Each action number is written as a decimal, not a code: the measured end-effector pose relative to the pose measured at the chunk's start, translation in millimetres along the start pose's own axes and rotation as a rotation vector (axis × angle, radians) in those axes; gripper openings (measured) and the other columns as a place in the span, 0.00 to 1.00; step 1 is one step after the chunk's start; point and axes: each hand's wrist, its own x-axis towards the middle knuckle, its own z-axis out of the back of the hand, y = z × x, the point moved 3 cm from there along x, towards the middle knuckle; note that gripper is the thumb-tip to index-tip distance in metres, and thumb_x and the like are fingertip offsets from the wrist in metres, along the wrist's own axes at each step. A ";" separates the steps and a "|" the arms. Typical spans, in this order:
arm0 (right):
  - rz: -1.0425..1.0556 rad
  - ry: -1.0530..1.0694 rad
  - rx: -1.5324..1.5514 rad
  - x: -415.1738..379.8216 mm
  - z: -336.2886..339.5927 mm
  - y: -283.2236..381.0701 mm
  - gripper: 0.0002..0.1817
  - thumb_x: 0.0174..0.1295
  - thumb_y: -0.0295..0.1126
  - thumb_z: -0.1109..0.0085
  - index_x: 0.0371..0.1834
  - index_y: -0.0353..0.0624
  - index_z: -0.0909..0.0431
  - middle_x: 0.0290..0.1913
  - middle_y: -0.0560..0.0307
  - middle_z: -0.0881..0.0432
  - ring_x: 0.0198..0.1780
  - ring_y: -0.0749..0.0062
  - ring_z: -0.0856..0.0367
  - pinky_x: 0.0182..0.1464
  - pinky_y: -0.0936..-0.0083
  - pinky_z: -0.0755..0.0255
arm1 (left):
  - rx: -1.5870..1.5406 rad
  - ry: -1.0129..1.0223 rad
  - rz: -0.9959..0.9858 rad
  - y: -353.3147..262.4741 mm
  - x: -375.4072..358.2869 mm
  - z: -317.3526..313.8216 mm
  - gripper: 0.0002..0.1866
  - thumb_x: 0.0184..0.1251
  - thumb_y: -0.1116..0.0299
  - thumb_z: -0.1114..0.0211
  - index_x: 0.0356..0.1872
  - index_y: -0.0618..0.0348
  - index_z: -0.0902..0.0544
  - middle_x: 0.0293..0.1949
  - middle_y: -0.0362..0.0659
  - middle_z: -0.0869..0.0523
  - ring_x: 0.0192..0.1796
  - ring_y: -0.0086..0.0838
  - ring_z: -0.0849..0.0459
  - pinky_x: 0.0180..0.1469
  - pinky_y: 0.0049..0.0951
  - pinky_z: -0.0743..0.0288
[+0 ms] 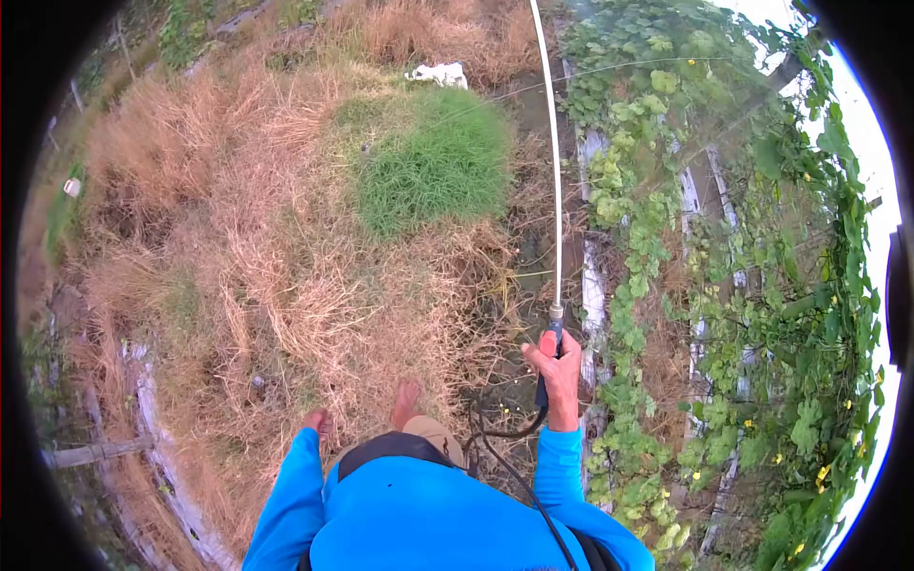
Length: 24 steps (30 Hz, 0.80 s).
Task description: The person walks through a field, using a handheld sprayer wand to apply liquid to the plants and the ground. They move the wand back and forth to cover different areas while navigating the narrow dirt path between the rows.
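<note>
My right hand point(560, 369) is wrapped round the dark handle of a spray wand, with the thumb beside a red part point(547, 344) on it. The wand's long pale tube point(556, 181) points forward, away from me, to the top edge of the view. A black hose point(519, 433) runs from the handle back past my body. My left hand point(318, 420) hangs low at my left side over dry grass; it is small in view, and its fingers are too unclear to tell whether they hold anything.
Dry brown grass point(238, 247) covers the ground ahead and left, with a green grass patch point(433, 162) and a white object point(440, 75) beyond it. Leafy vines point(752, 285) stand along the right. White sheeting point(594, 276) edges the path. A pole point(97, 453) lies left.
</note>
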 end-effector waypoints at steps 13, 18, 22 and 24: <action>0.089 -0.072 -0.033 184.8 -28.5 51.3 0.15 0.45 0.28 0.28 0.25 0.43 0.30 0.22 0.69 0.32 0.25 0.84 0.38 0.28 0.81 0.39 | 0.028 -0.151 -0.217 -252.8 -26.8 -66.9 0.11 0.61 0.56 0.40 0.23 0.46 0.25 0.18 0.35 0.25 0.18 0.24 0.28 0.20 0.31 0.35; 0.159 -0.171 0.037 279.2 -24.4 75.5 0.18 0.46 0.30 0.25 0.30 0.44 0.29 0.28 0.69 0.32 0.29 0.85 0.37 0.30 0.83 0.39 | 0.023 0.034 -0.017 -295.8 45.9 -90.5 0.09 0.61 0.59 0.41 0.28 0.50 0.25 0.19 0.37 0.26 0.19 0.26 0.29 0.20 0.33 0.36; 0.241 -0.318 -0.015 342.4 -33.4 119.2 0.16 0.48 0.28 0.27 0.31 0.45 0.30 0.25 0.71 0.33 0.26 0.85 0.36 0.28 0.84 0.40 | 0.045 0.062 0.009 -331.2 98.9 -108.1 0.12 0.63 0.57 0.42 0.30 0.54 0.24 0.23 0.40 0.24 0.21 0.30 0.26 0.22 0.34 0.33; 0.221 -0.283 0.108 359.0 -41.3 135.5 0.13 0.52 0.26 0.33 0.32 0.45 0.31 0.22 0.67 0.30 0.18 0.84 0.33 0.19 0.84 0.39 | 0.037 0.087 -0.035 -365.6 122.5 -115.2 0.12 0.63 0.57 0.43 0.32 0.55 0.23 0.24 0.42 0.22 0.22 0.31 0.24 0.22 0.34 0.32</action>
